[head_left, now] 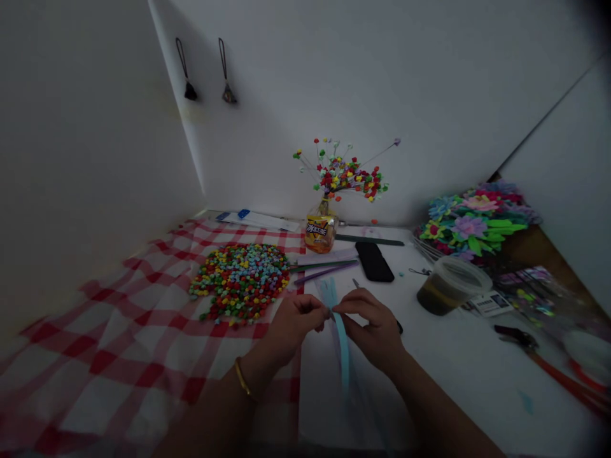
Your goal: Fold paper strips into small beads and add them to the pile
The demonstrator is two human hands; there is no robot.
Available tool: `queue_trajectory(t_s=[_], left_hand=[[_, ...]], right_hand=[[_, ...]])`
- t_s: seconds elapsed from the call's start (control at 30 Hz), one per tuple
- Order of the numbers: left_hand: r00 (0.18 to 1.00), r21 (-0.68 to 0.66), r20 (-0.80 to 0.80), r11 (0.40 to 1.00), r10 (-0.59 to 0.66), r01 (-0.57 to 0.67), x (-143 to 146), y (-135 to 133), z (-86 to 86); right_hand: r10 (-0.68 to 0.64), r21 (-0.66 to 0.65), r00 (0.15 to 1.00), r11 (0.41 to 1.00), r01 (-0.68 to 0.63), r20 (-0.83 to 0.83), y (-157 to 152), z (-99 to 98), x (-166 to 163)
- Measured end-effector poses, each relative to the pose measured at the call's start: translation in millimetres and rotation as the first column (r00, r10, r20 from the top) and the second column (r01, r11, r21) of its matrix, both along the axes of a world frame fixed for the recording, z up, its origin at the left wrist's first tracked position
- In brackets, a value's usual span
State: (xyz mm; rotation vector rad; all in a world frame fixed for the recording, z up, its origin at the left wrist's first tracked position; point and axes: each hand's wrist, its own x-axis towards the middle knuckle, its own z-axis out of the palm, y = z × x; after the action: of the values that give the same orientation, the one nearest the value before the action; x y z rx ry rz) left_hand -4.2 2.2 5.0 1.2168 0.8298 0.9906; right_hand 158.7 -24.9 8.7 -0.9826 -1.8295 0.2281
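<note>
- Light-blue strip [344,362]: it is pinched at its far end between both hands, at mid-view above the white bench [453,388], just right of the checked cloth's edge.
- Long axis: from the grip the loose length runs down the view toward the wearer, nearly straight, bowing slightly to the right.
- Left hand [298,321]: thumb and forefinger are pressed together at the strip's end, coming in from the left.
- Right hand [375,327]: thumb and forefinger pinch the strip from the right, tips just beside the left hand's; neither hand is clearly nearer. The light is dim and the fingers cover the end, so whether it is folded or knotted there I cannot tell.
- Beyond the fingertips: spare light-blue strips [328,289] lie on the bench, with a purple strip [326,273] farther off.
- Around: a heap of small coloured pieces [241,280] sits left on the checked cloth [86,346]; a black phone [375,262] lies beyond the right hand, and a clear tub [456,286] stands farther right.
</note>
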Motion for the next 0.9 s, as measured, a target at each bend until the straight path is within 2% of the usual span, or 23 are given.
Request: queue_trajectory(t_s=[0.07,0.2,0.33,0.4,0.47,0.6,0.77,0.9], left_hand=[[0.999,0.017,-0.043,0.999,-0.026,0.027,0,0,1.1],[0.993,0.061,-0.102,0.996,-0.058,0.064,-3,0,1.1],[0.988,0.077,-0.12,0.991,-0.099,0.108,-4,-1,-1.2],[0.988,0.075,-0.109,0.99,-0.11,0.118,-4,-1,-1.8],[0.993,0.055,-0.057,0.993,-0.101,0.104,-2,-2,-2.1],[0.993,0.015,0.087,0.997,-0.077,0.076,4,-4,-3.4],[0.985,0.013,0.171,1.0,0.005,-0.007,8,-5,-3.8],[0.981,0.004,0.193,1.0,-0.01,0.01,6,-4,-2.4]], right_hand=[[0.018,-0.167,0.995,0.985,-0.035,-0.1,1,0.4,1],[0.021,-0.413,0.96,0.9,-0.141,-0.281,2,-0.5,1],[-0.039,-0.603,0.915,0.763,-0.233,-0.402,2,-0.7,1],[-0.067,-0.657,0.898,0.706,-0.265,-0.435,1,0.7,0],[-0.101,-0.657,0.89,0.712,-0.248,-0.445,1,2.5,-1],[-0.169,-0.599,0.869,0.783,-0.169,-0.465,1,4.5,-5],[-0.194,-0.625,0.855,0.759,-0.18,-0.481,0,3.4,-10],[-0.151,-0.623,0.842,0.741,-0.25,-0.518,-1,1.3,-9]])
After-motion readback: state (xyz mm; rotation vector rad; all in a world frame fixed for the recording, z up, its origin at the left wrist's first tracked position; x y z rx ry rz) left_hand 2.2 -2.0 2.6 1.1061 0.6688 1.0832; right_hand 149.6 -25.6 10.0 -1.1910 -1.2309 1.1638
